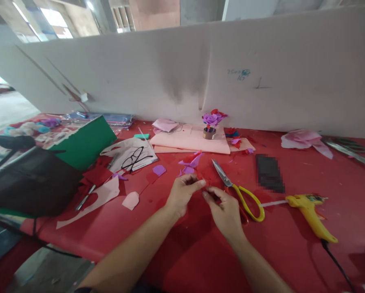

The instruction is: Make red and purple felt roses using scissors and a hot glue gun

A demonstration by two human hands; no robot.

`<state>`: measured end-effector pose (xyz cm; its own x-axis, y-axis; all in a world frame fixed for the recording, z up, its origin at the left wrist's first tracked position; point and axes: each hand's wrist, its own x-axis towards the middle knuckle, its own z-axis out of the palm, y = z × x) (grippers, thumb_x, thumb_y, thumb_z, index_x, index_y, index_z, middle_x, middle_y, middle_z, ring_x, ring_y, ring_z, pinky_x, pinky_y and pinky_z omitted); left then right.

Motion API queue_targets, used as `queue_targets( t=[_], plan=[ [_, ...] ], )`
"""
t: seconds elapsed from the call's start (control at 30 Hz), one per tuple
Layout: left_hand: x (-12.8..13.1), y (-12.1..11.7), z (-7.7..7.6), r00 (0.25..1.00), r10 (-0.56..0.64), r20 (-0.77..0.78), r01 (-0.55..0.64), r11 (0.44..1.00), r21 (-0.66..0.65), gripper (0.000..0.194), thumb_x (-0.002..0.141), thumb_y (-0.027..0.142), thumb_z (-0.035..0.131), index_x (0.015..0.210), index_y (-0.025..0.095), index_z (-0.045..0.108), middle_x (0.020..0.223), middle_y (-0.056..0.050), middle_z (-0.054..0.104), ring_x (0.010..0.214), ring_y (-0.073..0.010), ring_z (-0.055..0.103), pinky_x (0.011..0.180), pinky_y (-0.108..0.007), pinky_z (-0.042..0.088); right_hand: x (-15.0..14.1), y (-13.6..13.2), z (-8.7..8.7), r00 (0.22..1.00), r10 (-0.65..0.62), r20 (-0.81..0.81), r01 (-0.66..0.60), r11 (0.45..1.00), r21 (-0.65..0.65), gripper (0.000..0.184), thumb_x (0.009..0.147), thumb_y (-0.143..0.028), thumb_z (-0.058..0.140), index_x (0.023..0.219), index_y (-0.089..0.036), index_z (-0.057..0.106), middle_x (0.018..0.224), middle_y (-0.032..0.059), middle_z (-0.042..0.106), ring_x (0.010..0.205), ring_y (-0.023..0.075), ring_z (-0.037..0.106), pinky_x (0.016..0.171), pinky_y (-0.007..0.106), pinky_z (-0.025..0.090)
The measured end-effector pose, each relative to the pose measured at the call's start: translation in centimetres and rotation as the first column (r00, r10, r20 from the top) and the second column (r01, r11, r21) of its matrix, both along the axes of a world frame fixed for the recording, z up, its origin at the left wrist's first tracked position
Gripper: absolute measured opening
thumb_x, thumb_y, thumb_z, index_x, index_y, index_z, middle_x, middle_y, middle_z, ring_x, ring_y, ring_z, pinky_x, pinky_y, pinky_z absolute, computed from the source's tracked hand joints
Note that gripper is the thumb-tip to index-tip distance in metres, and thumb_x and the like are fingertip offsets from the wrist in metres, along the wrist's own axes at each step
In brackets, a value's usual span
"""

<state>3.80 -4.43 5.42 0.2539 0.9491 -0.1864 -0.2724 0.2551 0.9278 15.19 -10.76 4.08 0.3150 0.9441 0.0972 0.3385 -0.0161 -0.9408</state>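
Observation:
Above the middle of the red table, my left hand (184,193) and my right hand (225,209) meet with fingertips nearly touching. Both are closed in a pinch on a thin red piece (204,178), which blends with the tabletop, so its shape is hard to make out. Just beyond my left hand lie purple petal-shaped cutouts (191,162). Scissors with yellow handles (249,203) rest beside my right hand, blades pointing away. A yellow glue gun (312,215) with a white glue stick in its back lies farther right.
Purple and red handmade flowers (212,119) stand in a small round holder (209,133) on folded pink sheets (188,142). Eyeglasses (136,158), pink scraps (101,197) and a dark bag (32,179) are at left. A blurred dark rectangle (269,173) lies at right. A white panel (139,77) borders the back.

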Motion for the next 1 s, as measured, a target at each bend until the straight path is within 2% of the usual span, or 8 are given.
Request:
queue_targets(
  t=[0.13, 0.2, 0.4, 0.63, 0.73, 0.87, 0.93, 1.0],
  plan=[
    [-0.41, 0.16, 0.26, 0.988, -0.151, 0.041, 0.151, 0.988, -0.001, 0.022, 0.063, 0.034, 0.077, 0.071, 0.014, 0.073, 0.07, -0.004, 0.068, 0.071, -0.0138, 0.058, 0.076, -0.028, 0.043, 0.18, 0.43, -0.51, 0.994, 0.031, -0.106, -0.037, 0.998, -0.057, 0.025, 0.08, -0.036, 0.058, 0.09, -0.017, 0.07, 0.085, 0.0071, 0.073, 0.076, 0.0222, 0.065, 0.073, 0.032, 0.048],
    [-0.56, 0.25, 0.41, 0.982, -0.183, 0.045, 0.183, 0.983, 0.015, 0.024, 0.064, 0.036, 0.077, 0.073, 0.014, 0.074, 0.072, -0.005, 0.07, 0.073, -0.0152, 0.06, 0.079, -0.029, 0.044, 0.29, 0.66, -0.65, 0.99, 0.035, -0.135, -0.044, 0.997, -0.064, 0.026, 0.079, -0.036, 0.058, 0.09, -0.016, 0.071, 0.087, 0.0077, 0.073, 0.078, 0.0229, 0.065, 0.076, 0.033, 0.048],
    [-0.6, 0.32, 0.41, 0.982, -0.175, 0.066, 0.176, 0.984, -0.01, 0.02, 0.057, 0.028, 0.081, 0.069, 0.014, 0.075, 0.067, -0.004, 0.07, 0.064, -0.0131, 0.058, 0.071, -0.027, 0.045, 0.37, 0.95, -0.56, 0.973, 0.155, -0.168, -0.164, 0.986, -0.036, 0.023, 0.08, -0.032, 0.056, 0.086, -0.019, 0.074, 0.081, 0.0048, 0.074, 0.075, 0.022, 0.066, 0.076, 0.035, 0.05],
    [-0.36, 0.31, -0.03, 0.981, -0.098, 0.167, 0.096, 0.995, 0.02, 0.016, 0.052, 0.017, 0.081, 0.066, 0.016, 0.074, 0.066, -0.002, 0.069, 0.062, -0.0121, 0.057, 0.066, -0.027, 0.046, 0.45, 0.83, -0.51, 0.927, 0.16, -0.339, -0.166, 0.986, 0.012, 0.018, 0.077, -0.033, 0.063, 0.087, -0.022, 0.075, 0.089, 0.0048, 0.076, 0.087, 0.0248, 0.069, 0.088, 0.043, 0.05],
    [-0.36, 0.35, 0.08, 0.979, -0.05, 0.2, 0.055, 0.998, -0.021, 0.02, 0.049, 0.016, 0.083, 0.065, 0.015, 0.072, 0.066, -0.002, 0.068, 0.063, -0.0122, 0.057, 0.067, -0.027, 0.045, 0.31, 0.64, -0.36, 0.972, 0.089, -0.216, -0.084, 0.996, 0.03, 0.018, 0.078, -0.031, 0.063, 0.088, -0.021, 0.074, 0.089, 0.0061, 0.075, 0.086, 0.0252, 0.069, 0.085, 0.042, 0.051],
    [-0.31, 0.18, 0.31, 0.976, 0.003, 0.218, 0.021, 0.994, -0.108, 0.021, 0.045, 0.016, 0.084, 0.058, 0.014, 0.067, 0.057, 0.001, 0.063, 0.057, -0.0093, 0.054, 0.063, -0.024, 0.042, 0.06, 0.26, -0.25, 0.99, 0.032, 0.139, -0.049, 0.992, 0.115, 0.017, 0.084, -0.026, 0.054, 0.088, -0.021, 0.07, 0.087, 0.0074, 0.072, 0.083, 0.0246, 0.065, 0.08, 0.039, 0.049],
    [-0.2, 0.03, 0.4, 0.973, 0.015, 0.228, 0.021, 0.988, -0.155, 0.025, 0.042, 0.016, 0.085, 0.056, 0.015, 0.065, 0.055, 0.002, 0.061, 0.055, -0.0083, 0.052, 0.061, -0.022, 0.041, 0.11, 0.14, -0.26, 0.978, 0.053, 0.203, -0.077, 0.991, 0.113, 0.018, 0.085, -0.024, 0.051, 0.086, -0.02, 0.069, 0.083, 0.0071, 0.071, 0.079, 0.0238, 0.065, 0.076, 0.037, 0.048],
    [-0.1, -0.07, 0.45, 0.97, 0.003, 0.245, 0.039, 0.985, -0.167, 0.026, 0.041, 0.017, 0.086, 0.057, 0.015, 0.065, 0.055, 0.002, 0.061, 0.055, -0.0079, 0.052, 0.061, -0.022, 0.041, 0.24, 0.13, -0.26, 0.982, 0.072, 0.176, -0.09, 0.991, 0.097, 0.018, 0.085, -0.025, 0.051, 0.086, -0.02, 0.068, 0.08, 0.0064, 0.071, 0.076, 0.0226, 0.065, 0.073, 0.034, 0.049]
  ],
)
